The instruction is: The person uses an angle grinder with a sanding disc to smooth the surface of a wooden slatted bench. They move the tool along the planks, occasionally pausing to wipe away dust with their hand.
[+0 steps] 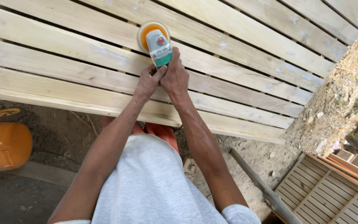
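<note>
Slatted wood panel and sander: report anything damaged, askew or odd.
Nothing is broken or askew. The slatted panel carries pale filler-like patches on several slats. Both hands, left hand and right hand, grip the sander, its orange disc flat on a slat.

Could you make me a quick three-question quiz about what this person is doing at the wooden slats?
1. True or false: both hands grip the sander.
2. What does the sander's disc rest on? A) the slatted wood panel B) the orange tank C) the ground
3. What colour is the sander's round pad?

Key: 1. True: the left hand and right hand meet at its handle. 2. A. 3. Orange.
</note>
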